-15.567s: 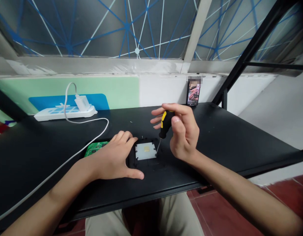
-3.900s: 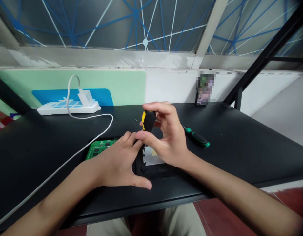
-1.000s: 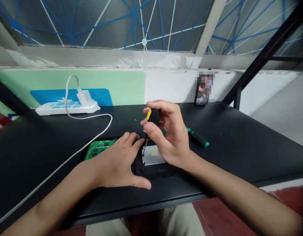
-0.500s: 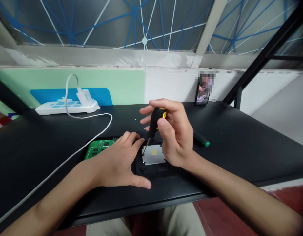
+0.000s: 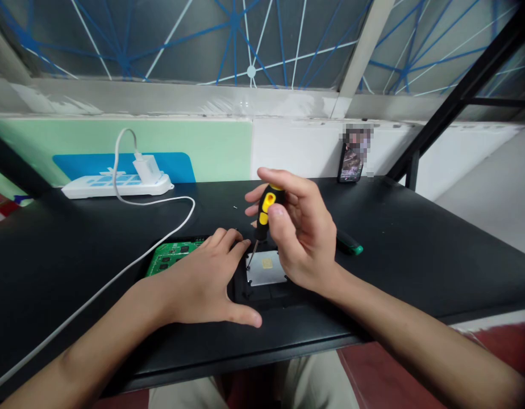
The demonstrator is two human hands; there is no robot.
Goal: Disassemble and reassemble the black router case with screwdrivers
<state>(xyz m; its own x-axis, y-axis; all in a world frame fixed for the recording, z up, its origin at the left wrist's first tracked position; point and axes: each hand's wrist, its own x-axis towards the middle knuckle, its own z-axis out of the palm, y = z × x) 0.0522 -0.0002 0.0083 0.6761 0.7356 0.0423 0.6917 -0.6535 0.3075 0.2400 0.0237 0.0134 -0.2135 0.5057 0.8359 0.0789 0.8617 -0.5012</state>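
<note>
My right hand (image 5: 307, 227) grips a black and yellow screwdriver (image 5: 266, 210) by its handle, index finger over the top. The shaft slants down to a screw at the left edge of a silver metal plate (image 5: 265, 275) with a small yellowish square on it. My left hand (image 5: 207, 278) lies spread, palm down, over the black device casing (image 5: 262, 295) around the plate. Left of the plate a green circuit board (image 5: 171, 255) is partly hidden under my left hand. What lies beneath that palm is hidden.
A green-ended black tool (image 5: 350, 243) lies right of my right hand. A white power strip (image 5: 117, 185) with a charger (image 5: 146, 168) stands at the back left; its white cable (image 5: 113, 278) crosses the black table. A phone (image 5: 351, 156) leans against the wall.
The screwdriver handle has turned, so that its yellow parts now face me, and my right fingers have shifted slightly around it. My left hand has stayed in place.
</note>
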